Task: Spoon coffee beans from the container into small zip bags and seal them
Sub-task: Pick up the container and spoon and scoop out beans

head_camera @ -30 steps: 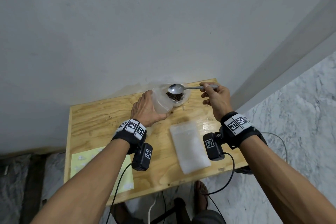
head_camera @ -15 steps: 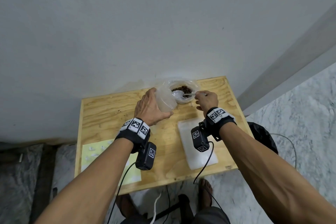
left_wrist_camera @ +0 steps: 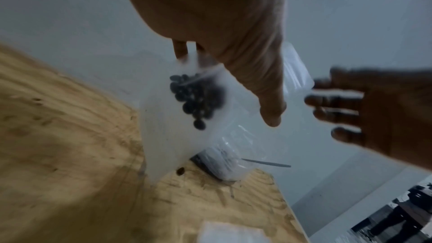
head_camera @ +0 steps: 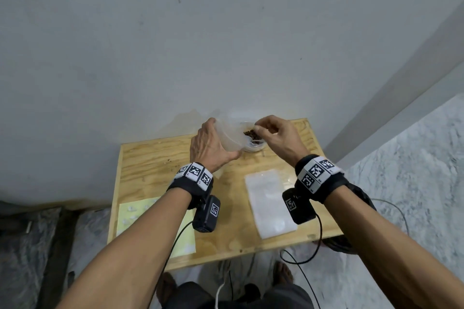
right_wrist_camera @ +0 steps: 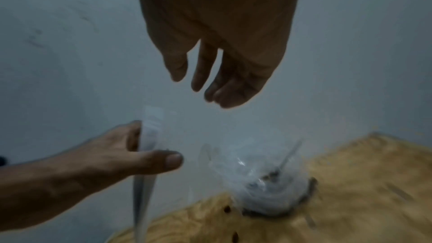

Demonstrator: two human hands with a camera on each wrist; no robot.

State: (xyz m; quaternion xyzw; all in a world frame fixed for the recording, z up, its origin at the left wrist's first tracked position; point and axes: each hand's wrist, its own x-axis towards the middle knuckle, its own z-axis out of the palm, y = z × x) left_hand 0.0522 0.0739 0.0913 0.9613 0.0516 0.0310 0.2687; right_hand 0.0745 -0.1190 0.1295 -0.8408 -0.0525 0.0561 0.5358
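My left hand [head_camera: 211, 145] grips a small clear zip bag [head_camera: 227, 138] upright at the table's back edge, thumb in front and fingers behind. Dark coffee beans [left_wrist_camera: 194, 99] show through the bag [left_wrist_camera: 168, 136]. Just right of it stands the clear container [head_camera: 256, 147] of beans, and the spoon [left_wrist_camera: 266, 163] lies in it with its handle sticking out. My right hand [head_camera: 278, 135] hovers over the container beside the bag's mouth. In the right wrist view its fingers [right_wrist_camera: 203, 66] hang relaxed and hold nothing.
A stack of empty zip bags [head_camera: 271, 203] lies at the front right of the small wooden table [head_camera: 155, 165]. A yellow sheet [head_camera: 135, 218] covers the front left corner. Loose beans [right_wrist_camera: 226, 209] lie near the container. A wall rises directly behind.
My right hand lowered the spoon into the container, let it go and rose to the bag's mouth. The left hand kept hold of the bag.
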